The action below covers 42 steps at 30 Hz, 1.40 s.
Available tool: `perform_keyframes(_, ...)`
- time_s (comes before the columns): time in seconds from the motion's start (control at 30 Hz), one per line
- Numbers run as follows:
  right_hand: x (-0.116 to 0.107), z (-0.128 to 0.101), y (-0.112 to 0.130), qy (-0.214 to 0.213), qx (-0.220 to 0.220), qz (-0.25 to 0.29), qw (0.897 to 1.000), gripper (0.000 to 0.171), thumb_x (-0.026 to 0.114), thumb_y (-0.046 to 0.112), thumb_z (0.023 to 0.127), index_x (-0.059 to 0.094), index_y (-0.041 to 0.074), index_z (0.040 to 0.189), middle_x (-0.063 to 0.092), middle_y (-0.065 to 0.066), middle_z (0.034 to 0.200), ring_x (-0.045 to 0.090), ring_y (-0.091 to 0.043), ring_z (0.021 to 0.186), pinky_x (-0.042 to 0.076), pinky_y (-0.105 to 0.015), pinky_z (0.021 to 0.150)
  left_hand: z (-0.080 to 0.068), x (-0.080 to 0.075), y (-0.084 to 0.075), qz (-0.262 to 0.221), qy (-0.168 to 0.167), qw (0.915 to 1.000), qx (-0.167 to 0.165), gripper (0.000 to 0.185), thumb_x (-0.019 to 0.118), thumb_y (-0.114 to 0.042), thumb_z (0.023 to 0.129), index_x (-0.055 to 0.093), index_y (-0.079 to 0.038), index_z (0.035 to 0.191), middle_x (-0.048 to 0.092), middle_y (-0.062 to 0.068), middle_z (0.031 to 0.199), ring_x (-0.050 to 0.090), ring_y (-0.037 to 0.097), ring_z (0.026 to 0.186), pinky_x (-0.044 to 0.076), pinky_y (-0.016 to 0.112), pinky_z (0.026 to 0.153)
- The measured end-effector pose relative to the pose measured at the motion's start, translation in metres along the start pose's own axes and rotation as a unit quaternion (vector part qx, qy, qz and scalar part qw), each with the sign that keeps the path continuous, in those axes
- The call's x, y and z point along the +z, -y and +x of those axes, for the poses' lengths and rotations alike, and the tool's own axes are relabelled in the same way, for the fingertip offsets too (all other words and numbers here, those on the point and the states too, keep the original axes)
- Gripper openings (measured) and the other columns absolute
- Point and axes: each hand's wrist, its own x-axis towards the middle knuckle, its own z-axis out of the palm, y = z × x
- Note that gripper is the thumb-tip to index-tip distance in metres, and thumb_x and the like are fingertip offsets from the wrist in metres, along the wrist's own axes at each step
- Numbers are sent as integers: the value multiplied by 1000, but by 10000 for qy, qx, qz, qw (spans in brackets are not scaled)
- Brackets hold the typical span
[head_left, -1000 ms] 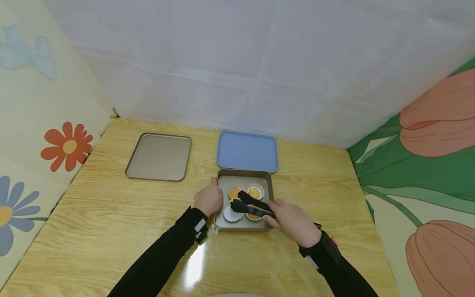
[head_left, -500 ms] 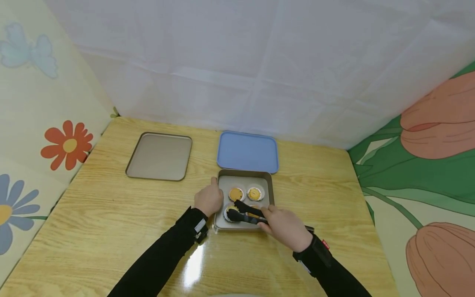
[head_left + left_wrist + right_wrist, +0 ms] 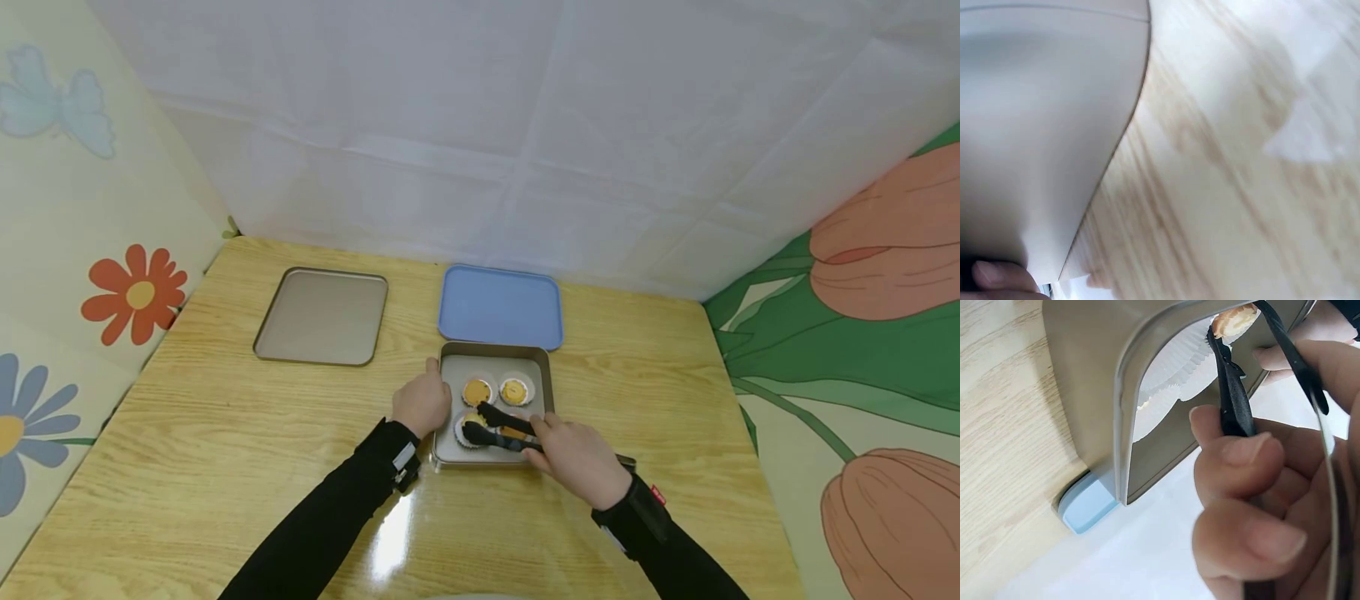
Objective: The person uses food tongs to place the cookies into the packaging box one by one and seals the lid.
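Observation:
A square metal baking pan [image 3: 543, 375] sits at the table's middle with several cupcakes in white paper liners. My left hand [image 3: 426, 398] holds the pan's left rim; in the left wrist view a fingertip [image 3: 996, 275] shows beside the pan wall [image 3: 1035, 125]. My right hand [image 3: 551, 440] grips black tongs [image 3: 498, 425] at the pan's front right. The tong tips sit on either side of the front-left cupcake [image 3: 471, 421]. In the right wrist view the tongs [image 3: 1235, 400] reach over the pan wall [image 3: 1091, 381] to a cupcake [image 3: 1235, 319]. Two more cupcakes [image 3: 476, 390] [image 3: 514, 390] stand in the rear row.
A blue tray [image 3: 499, 306] lies right behind the pan, its corner [image 3: 1085, 509] showing under the pan in the right wrist view. An empty metal tray [image 3: 322, 317] lies at the back left. The wooden table [image 3: 225, 450] is walled by flowered panels and white sheeting.
My right hand drew back toward me, and the tongs shifted from the rear cupcakes to the front-left one. The left hand and the pan stayed put.

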Motion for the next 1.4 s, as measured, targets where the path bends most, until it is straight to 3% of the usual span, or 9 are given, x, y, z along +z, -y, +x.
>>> perform_keyframes(0.87, 4, -3, -2, -240, -6, 88, 9997, 50, 57, 39, 87, 57, 3, 121, 57, -9, 90, 40, -7, 51, 31, -21, 46, 0, -1, 0, -8, 98, 9999, -23, 43, 42, -17, 90, 37, 5, 127, 53, 13, 59, 53, 26, 49, 39, 40, 43)
perform_keyframes(1.17, -2, -6, -4, -378, 108, 347, 9986, 51, 57, 39, 88, 55, 3, 123, 59, -11, 101, 54, -13, 64, 41, -24, 54, 2, -1, 0, -43, 128, 9999, -11, 44, 41, -18, 91, 36, 5, 129, 56, 14, 62, 54, 26, 51, 40, 40, 44)
perform_keyframes(1.27, -5, -7, -8, -493, 194, 415, 9977, 50, 57, 38, 88, 55, 3, 124, 59, -12, 101, 56, -15, 67, 43, -25, 55, 2, -1, 0, -40, 176, 9998, -43, 46, 41, -18, 91, 35, 6, 130, 56, 14, 62, 53, 26, 51, 40, 39, 44)
perform_keyframes(1.4, -12, -8, -16, -946, 377, 522, 9934, 50, 61, 35, 86, 55, 1, 123, 59, -11, 95, 52, -11, 59, 39, -23, 50, 2, 0, 0, -48, 225, 9997, -90, 46, 40, -18, 91, 35, 5, 130, 58, 16, 66, 55, 27, 53, 41, 40, 46)
